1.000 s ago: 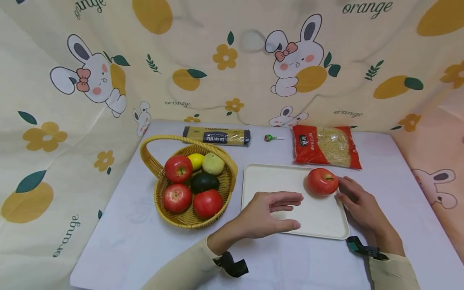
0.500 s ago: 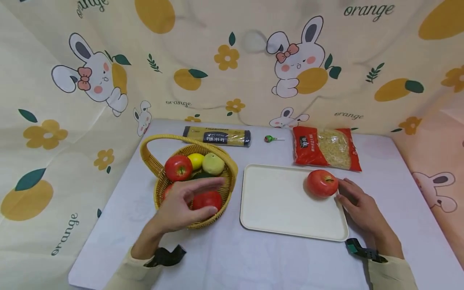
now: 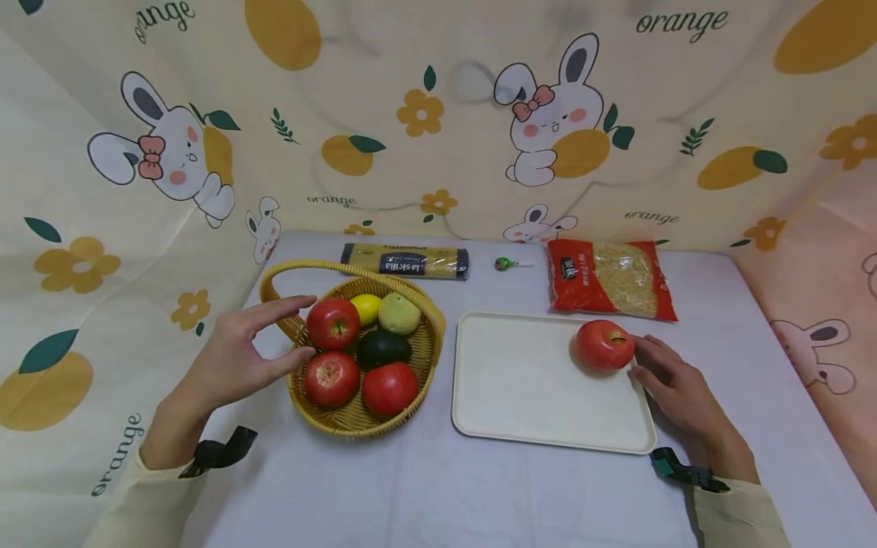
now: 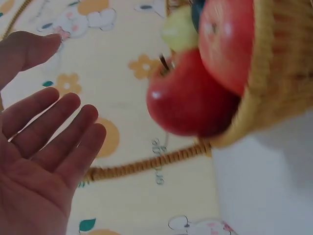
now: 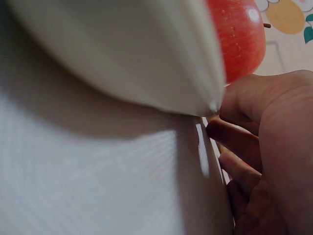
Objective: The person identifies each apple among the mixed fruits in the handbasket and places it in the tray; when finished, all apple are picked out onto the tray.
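Note:
In the head view my left hand (image 3: 236, 358) is at the left side of the wicker basket (image 3: 301, 411), thumb and fingers parted, holding nothing. Nearest to it is the back-left red apple (image 3: 333, 323); the left wrist view shows a gap between the fingers and that apple (image 4: 188, 98). Two more red apples, a lemon (image 3: 368, 309), a pale green fruit (image 3: 400, 313) and a dark green avocado (image 3: 384, 348) lie in the basket. My right hand (image 3: 678, 388) rests against the right rim of the white tray (image 3: 534, 396), its thumb at the edge beside a red apple (image 3: 604, 346) on the tray.
Behind the basket lies a spaghetti packet (image 3: 404, 261). A small lollipop (image 3: 504, 263) and a red bag of pasta (image 3: 610, 278) are to its right. The basket's tall handle (image 3: 342, 266) arches over its back. A printed cloth (image 3: 411, 137) hangs behind the table.
My left hand has moved left from above the tray, across the basket, to the basket's left side. The right hand stays at the tray's right rim, and the fruit has not moved.

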Demonstrator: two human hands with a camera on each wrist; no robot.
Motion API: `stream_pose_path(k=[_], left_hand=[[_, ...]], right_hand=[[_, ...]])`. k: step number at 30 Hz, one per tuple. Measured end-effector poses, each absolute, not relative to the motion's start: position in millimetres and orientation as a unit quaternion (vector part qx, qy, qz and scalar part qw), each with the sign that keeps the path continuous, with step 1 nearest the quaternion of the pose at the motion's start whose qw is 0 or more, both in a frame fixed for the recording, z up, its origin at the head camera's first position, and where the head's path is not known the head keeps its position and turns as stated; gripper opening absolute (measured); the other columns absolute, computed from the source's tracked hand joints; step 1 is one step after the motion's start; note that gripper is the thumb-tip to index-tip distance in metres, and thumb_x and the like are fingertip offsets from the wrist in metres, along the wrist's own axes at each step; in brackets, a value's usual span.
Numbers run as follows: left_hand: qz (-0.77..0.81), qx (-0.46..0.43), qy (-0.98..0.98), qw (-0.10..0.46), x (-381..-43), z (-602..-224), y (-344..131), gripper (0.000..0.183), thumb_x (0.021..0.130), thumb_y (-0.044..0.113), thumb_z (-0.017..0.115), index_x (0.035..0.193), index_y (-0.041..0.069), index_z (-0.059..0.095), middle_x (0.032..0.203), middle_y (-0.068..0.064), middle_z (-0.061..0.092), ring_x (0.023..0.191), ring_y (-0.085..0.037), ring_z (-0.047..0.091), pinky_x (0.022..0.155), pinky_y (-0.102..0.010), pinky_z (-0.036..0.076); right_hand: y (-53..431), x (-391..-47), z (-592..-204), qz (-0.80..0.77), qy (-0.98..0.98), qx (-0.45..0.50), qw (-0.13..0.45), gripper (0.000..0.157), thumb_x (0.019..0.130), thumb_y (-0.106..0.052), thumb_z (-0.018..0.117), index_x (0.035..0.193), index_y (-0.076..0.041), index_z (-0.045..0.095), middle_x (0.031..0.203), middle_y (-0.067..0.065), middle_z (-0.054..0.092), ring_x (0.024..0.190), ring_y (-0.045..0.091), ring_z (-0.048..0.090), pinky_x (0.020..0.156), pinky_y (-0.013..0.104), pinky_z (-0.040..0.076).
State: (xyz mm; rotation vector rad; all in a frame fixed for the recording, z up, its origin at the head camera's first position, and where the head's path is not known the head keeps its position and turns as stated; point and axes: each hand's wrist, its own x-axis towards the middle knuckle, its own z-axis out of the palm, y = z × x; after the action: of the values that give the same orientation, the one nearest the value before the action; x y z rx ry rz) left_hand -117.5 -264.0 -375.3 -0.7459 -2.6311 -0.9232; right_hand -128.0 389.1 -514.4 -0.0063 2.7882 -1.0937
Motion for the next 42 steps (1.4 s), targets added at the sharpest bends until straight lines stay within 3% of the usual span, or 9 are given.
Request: stream_pose_path(k=[3, 5, 8, 17, 27, 35, 42], left_hand=[[-0.284, -0.248, -0.917, 0.127, -124, -377, -268, 0.070, 0.080, 0.013, 0.098, 0.144, 0.009, 0.072, 0.139, -0.009, 0.077, 0.121, -0.029, 0.075, 0.103, -0.020, 0.057], [-0.268, -0.248, -0.923, 0.122, -127, -380, -267, 0.071, 0.081, 0.014, 0.098, 0.145, 0.007, 0.070, 0.140, -0.012, 0.076, 0.123, -0.032, 0.075, 0.102, -0.034, 0.063], [-0.256, -0.246, -0.930, 0.096, -132, -383, -261, 0.074, 0.082, 0.012, 0.097, 0.148, 0.002, 0.065, 0.145, -0.019, 0.072, 0.127, -0.039, 0.072, 0.098, -0.055, 0.064], [-0.190, -0.192, -0.962, -0.037, -146, -385, -233, 0.079, 0.091, 0.005, 0.085, 0.159, -0.009, 0.047, 0.163, -0.031, 0.050, 0.150, -0.051, 0.050, 0.115, -0.063, 0.051], [-0.136, -0.206, -0.967, -0.062, -153, -398, -222, 0.074, 0.090, 0.006, 0.087, 0.156, -0.007, 0.054, 0.157, -0.030, 0.056, 0.142, -0.050, 0.058, 0.114, -0.065, 0.053], [-0.128, -0.188, -0.969, -0.094, -153, -399, -220, 0.085, 0.088, 0.002, 0.087, 0.163, 0.000, 0.047, 0.166, -0.028, 0.048, 0.148, -0.051, 0.053, 0.113, -0.065, 0.053], [-0.121, -0.206, -0.967, -0.087, -154, -403, -221, 0.091, 0.083, -0.004, 0.089, 0.163, 0.001, 0.048, 0.166, -0.027, 0.049, 0.147, -0.051, 0.053, 0.113, -0.065, 0.053]], right_hand=[[390, -128, -516, -0.364, 0.929, -0.002, 0.075, 0.069, 0.114, -0.040, 0.059, 0.173, -0.015, 0.035, 0.179, 0.027, 0.023, 0.167, 0.054, 0.012, 0.117, 0.087, 0.027], [391, -129, -516, -0.363, 0.929, -0.002, 0.078, 0.069, 0.113, -0.041, 0.059, 0.173, -0.015, 0.034, 0.179, 0.027, 0.022, 0.167, 0.054, 0.012, 0.116, 0.087, 0.027], [391, -129, -515, -0.362, 0.929, -0.002, 0.077, 0.070, 0.113, -0.042, 0.059, 0.173, -0.016, 0.035, 0.179, 0.027, 0.022, 0.166, 0.055, 0.013, 0.115, 0.088, 0.028], [391, -128, -514, -0.364, 0.928, 0.005, 0.081, 0.070, 0.113, -0.042, 0.060, 0.173, -0.016, 0.035, 0.180, 0.027, 0.021, 0.166, 0.055, 0.012, 0.114, 0.089, 0.029], [391, -128, -512, -0.367, 0.926, 0.010, 0.087, 0.071, 0.112, -0.045, 0.059, 0.173, -0.017, 0.035, 0.180, 0.026, 0.019, 0.165, 0.056, 0.014, 0.115, 0.088, 0.029], [392, -128, -514, -0.365, 0.928, 0.003, 0.077, 0.070, 0.112, -0.044, 0.060, 0.172, -0.016, 0.036, 0.180, 0.028, 0.021, 0.165, 0.057, 0.015, 0.113, 0.088, 0.031], [391, -128, -515, -0.363, 0.928, 0.003, 0.077, 0.070, 0.112, -0.043, 0.060, 0.172, -0.015, 0.036, 0.179, 0.028, 0.022, 0.165, 0.057, 0.016, 0.113, 0.088, 0.032]])
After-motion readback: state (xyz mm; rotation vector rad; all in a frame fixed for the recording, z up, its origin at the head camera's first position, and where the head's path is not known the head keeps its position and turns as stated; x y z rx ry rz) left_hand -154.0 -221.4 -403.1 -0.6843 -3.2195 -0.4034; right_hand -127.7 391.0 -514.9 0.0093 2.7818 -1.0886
